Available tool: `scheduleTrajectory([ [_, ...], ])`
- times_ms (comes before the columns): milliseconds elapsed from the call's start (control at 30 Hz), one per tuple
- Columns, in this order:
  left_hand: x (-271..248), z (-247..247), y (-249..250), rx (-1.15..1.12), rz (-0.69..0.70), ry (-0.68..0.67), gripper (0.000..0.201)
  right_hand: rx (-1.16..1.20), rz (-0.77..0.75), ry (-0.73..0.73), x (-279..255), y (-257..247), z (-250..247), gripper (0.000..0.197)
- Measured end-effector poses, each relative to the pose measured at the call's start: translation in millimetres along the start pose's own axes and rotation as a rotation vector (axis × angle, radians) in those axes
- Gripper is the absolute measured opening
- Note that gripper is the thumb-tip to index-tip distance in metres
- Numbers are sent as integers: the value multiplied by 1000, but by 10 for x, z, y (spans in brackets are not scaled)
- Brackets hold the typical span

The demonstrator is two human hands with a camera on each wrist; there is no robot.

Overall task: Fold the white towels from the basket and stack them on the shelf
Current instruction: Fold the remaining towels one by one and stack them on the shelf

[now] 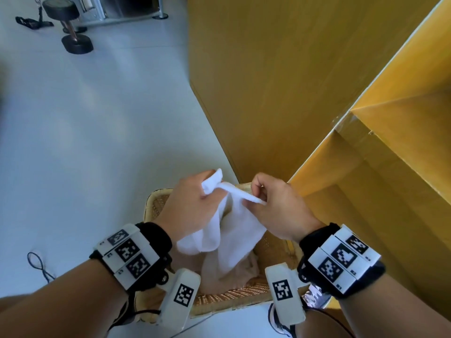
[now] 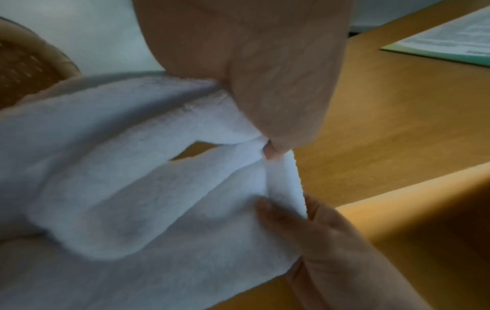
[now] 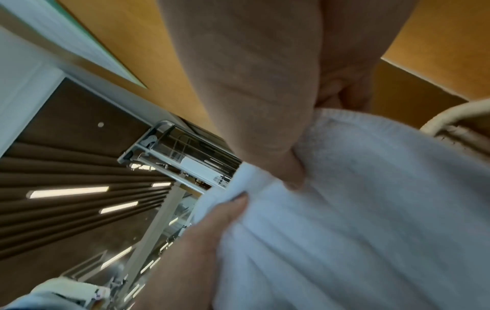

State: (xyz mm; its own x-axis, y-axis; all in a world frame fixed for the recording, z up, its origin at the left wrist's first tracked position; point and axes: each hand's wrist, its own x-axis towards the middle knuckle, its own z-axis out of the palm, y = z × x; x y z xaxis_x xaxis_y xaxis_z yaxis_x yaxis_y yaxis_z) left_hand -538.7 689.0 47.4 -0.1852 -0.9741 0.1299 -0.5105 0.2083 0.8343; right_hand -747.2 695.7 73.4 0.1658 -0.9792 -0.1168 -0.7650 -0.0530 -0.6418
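Both hands hold one white towel (image 1: 231, 230) above the wicker basket (image 1: 156, 203). The left hand (image 1: 192, 203) clenches a bunched corner; the right hand (image 1: 278, 206) pinches the hem, probably to spread it for folding.

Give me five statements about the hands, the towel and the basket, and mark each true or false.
1. Both hands hold the white towel. True.
2. The towel lies folded flat on the shelf. False: it hangs unfolded above the wicker basket.
3. The left hand grips the towel. True.
4. The right hand is open and idle. False: it pinches the towel's edge.
5. The basket stands on the shelf. False: it stands on the floor beside it.
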Motion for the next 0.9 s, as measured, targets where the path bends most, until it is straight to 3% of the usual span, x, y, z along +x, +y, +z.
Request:
scheduleTrajectory([
  [133, -1, -29, 42, -215, -140, 93, 36, -200, 0, 24, -43, 27, 37, 31],
  [233, 38, -105, 70, -304, -246, 193, 29, -209, 71, 26, -43, 88, 26, 27],
  [333, 100, -182, 34, -389, -367, 308, 39, -215, 167, 40, -35, 151, -17, 22],
  [433, 129, -243, 2, -471, -427, 392, 31, -233, 242, 24, -43, 215, -43, 21],
  [500, 152, -279, -35, -503, -435, 458, 38, -229, 304, 22, -55, 270, -61, 23],
  [633, 214, -382, -146, -536, -493, 560, 18, -262, 407, 21, -91, 418, -122, 24],
  [900, 161, -377, -235, -467, -525, 501, 24, -141, 450, -15, -198, 572, -139, 20],
])
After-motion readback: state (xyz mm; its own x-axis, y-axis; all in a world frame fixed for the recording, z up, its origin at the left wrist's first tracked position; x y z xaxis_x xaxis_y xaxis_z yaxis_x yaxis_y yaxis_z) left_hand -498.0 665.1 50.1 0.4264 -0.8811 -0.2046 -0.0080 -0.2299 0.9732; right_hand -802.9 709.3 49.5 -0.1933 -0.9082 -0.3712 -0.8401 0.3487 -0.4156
